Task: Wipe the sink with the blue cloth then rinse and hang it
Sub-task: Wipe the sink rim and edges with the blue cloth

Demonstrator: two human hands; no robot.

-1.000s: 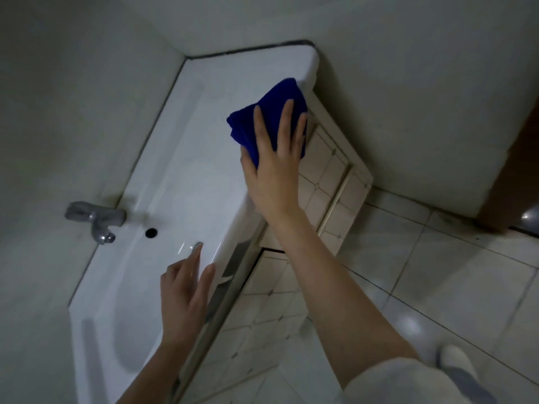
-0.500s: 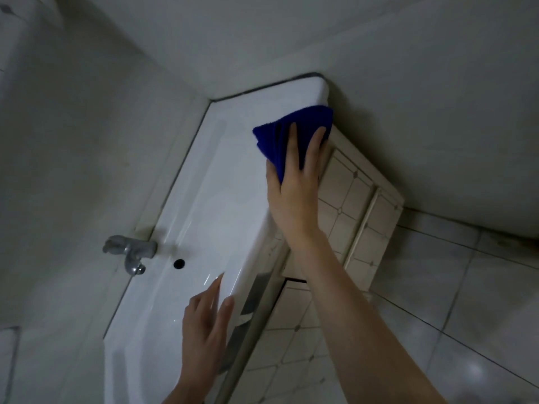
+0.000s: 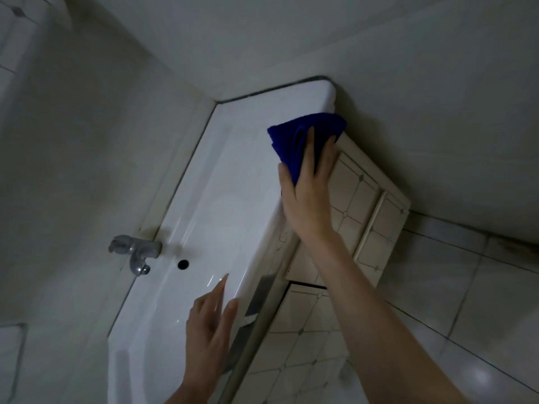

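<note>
at the far end of the white sink [image 3: 233,199], close to the corner where it meets the wall [image 3: 408,83], the blue cloth [image 3: 294,138] lies bunched over the front rim, part of it on the flat top and part drooping over the edge. the right hand [image 3: 309,196] is spread on it from the near side. its fingers [image 3: 310,150] are fairly straight and laid across the cloth, pressing it against the rim, and the thumb is out on the sink-top side. nearer the camera, the left hand [image 3: 210,330] is flat and relaxed, fingers together and straight. its forefinger tip lies against the inner side of the front rim and its thumb on the outer side. it holds nothing, and whether the palm truly touches the porcelain i cannot tell. of the two hands, only the right one meets the cloth. a grey metal tap [image 3: 135,252] sticks out at the back of the basin, and a small dark round hole [image 3: 183,264] sits just beside it in the basin wall. below the sink rim are pale tiled panels [image 3: 358,199] with small diamond marks at the joints, and beyond them a glossy tiled floor [image 3: 481,301].
</note>
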